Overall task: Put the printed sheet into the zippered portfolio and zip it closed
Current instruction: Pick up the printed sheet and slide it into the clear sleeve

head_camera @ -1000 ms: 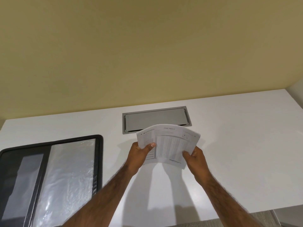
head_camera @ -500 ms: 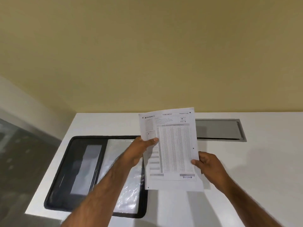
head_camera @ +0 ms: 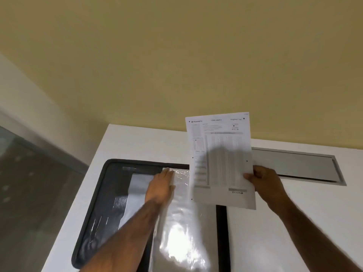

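The printed sheet, white with a table of small print, is held upright above the white table by my right hand, which pinches its right edge. The black zippered portfolio lies open and flat on the table's left part, showing shiny clear plastic sleeves. My left hand rests flat on the top of a clear sleeve, fingers together and stretched out, holding nothing. The sheet's lower left corner overlaps the portfolio's right side from my view.
A grey metal cable hatch is set into the white table behind my right hand. The table's left edge drops to a dark floor. A yellow wall stands behind.
My left hand let go of the sheet and moved left onto the portfolio's clear sleeve. The sheet now hangs from my right hand alone. My view shifted left, closer to the portfolio.
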`<action>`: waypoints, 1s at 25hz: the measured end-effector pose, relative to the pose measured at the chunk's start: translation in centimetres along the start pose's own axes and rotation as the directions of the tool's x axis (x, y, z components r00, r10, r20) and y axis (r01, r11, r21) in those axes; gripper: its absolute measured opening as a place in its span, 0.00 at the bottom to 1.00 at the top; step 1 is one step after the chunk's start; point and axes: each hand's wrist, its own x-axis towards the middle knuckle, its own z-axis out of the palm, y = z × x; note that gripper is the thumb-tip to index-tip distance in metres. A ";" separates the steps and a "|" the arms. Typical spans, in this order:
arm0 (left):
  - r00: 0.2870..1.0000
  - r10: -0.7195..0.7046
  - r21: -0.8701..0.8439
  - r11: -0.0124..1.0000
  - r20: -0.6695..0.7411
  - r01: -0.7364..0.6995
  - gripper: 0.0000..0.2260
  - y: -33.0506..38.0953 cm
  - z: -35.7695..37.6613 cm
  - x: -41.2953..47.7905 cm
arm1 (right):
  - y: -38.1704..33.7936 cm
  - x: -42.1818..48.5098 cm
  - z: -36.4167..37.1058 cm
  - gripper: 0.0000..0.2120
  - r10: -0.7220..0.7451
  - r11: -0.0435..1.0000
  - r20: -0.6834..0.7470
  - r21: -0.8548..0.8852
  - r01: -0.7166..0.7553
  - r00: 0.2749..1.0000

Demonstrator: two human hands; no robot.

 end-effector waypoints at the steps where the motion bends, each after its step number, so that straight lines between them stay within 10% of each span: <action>1: 0.999 0.029 0.041 0.999 0.028 -0.031 0.28 -0.6 0.2 0.5 | -0.5 0.2 0.5 0.06 0.010 1.000 -0.015 0.009 -0.010 1.000; 15: 0.993 0.116 0.057 0.992 -0.024 -0.114 0.06 0.4 0.1 3.6 | -5.8 6.6 2.2 0.03 -0.131 0.973 -0.073 -0.203 0.114 0.989; 25: 0.991 0.067 0.106 0.993 -0.118 -0.054 0.12 0.7 0.4 2.5 | -8.8 11.3 5.5 0.11 -0.259 0.886 0.090 -0.375 0.274 0.962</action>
